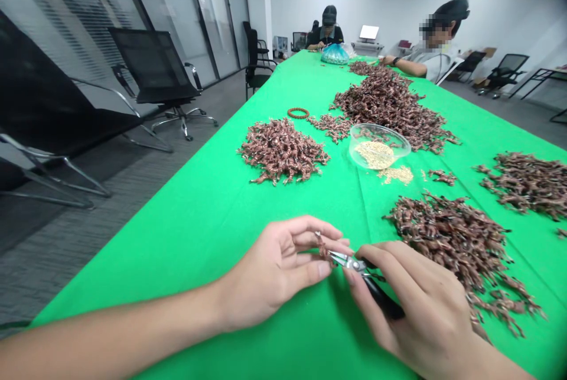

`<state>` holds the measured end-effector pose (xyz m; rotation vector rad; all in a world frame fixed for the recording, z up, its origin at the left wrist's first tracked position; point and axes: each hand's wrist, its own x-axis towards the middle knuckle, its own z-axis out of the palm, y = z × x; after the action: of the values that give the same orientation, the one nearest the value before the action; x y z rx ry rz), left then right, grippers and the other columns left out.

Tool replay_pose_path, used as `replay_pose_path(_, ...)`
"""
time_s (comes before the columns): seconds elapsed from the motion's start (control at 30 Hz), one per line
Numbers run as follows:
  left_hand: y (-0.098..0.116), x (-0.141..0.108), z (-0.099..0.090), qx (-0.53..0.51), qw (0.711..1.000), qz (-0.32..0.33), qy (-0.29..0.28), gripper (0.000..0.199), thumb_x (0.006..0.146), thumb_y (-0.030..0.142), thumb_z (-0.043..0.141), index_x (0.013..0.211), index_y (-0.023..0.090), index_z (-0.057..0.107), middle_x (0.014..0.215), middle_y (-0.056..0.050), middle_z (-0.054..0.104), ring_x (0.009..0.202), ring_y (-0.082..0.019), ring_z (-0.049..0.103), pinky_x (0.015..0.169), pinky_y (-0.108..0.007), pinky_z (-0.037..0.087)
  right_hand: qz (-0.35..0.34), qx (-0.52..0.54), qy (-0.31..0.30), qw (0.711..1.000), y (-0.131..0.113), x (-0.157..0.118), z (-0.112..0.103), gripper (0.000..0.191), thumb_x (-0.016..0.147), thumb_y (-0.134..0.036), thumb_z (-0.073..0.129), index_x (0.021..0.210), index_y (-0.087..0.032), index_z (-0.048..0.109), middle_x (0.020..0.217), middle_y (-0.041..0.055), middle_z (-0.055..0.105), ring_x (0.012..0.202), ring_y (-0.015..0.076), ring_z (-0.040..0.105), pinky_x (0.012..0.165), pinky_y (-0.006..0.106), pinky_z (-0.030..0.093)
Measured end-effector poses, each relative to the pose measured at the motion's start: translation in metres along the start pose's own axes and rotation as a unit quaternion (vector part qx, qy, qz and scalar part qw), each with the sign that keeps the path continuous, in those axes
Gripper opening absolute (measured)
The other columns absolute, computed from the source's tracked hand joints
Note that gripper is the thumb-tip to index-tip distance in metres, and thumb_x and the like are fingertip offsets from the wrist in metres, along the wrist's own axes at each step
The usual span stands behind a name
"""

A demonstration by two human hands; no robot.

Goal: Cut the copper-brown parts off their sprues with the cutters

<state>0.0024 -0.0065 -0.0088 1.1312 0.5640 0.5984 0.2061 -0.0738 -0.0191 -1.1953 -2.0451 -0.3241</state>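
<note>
My left hand (283, 268) is closed in a pinch on a small brown figurine (323, 248), its fingers pointing right. A pair of pliers (354, 264) with black handles and a silver head is in my right hand (425, 297), fingers wrapped round the grips. The narrow jaws reach left and meet the figurine at my left fingertips. Whether they grip it, I cannot tell. Just right of my right hand lies a heap of brown figurines (447, 238), and another brown pile (283, 149) sits beyond my left hand.
On the green tablecloth (212, 238), a clear plastic bowl (380, 146) holds small golden pieces, with some golden pieces (397, 175) spilled beside it. A beaded ring (298, 113) lies farther left. More figurines (390, 102) spread beyond. Two people sit at the table; office chairs (159, 67) stand left.
</note>
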Motion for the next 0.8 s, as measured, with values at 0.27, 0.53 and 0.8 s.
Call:
replay_pose_path(0.27, 0.0001, -0.0010, 0.0002, 0.002, 1.000, -0.002, -0.001, 0.028, 0.089, 0.018, 0.071, 0.114, 0.015, 0.061, 0.123, -0.014, 0.071, 0.116, -0.023, 0.067, 0.105, -0.038, 0.050, -0.002, 0.005, -0.007, 1.000, -0.0027, 0.0018, 0.0010, 0.006, 0.091, -0.018, 0.063, 0.092, -0.011, 0.064, 0.073, 0.0051, 0.062, 0.059, 0.0128, 0.056, 0.053, 0.025, 0.043)
replay_pose_path(0.53, -0.0010, -0.0010, 0.0002, 0.007, 1.000, -0.001, 0.006, 0.027, 0.088, 0.018, 0.072, 0.112, 0.015, 0.061, 0.123, -0.014, 0.071, 0.115, -0.023, 0.068, 0.103, -0.036, 0.051, 0.020, 0.034, -0.013, 0.999, -0.0016, -0.0005, 0.0025, 0.007, 0.091, -0.018, 0.062, 0.093, -0.012, 0.064, 0.070, 0.0030, 0.058, 0.058, 0.0125, 0.055, 0.053, 0.024, 0.044)
replay_pose_path(0.8, 0.0030, -0.0028, 0.0025, 0.047, 0.998, 0.007, 0.033, 0.028, 0.086, 0.021, 0.075, 0.110, 0.016, 0.063, 0.117, -0.011, 0.074, 0.108, -0.021, 0.071, 0.096, -0.032, 0.053, 0.073, 0.109, -0.022, 0.991, -0.0034, 0.0053, 0.0017, 0.005, 0.091, -0.018, 0.061, 0.091, -0.015, 0.064, 0.066, -0.0015, 0.061, 0.051, 0.0086, 0.055, 0.049, 0.020, 0.044)
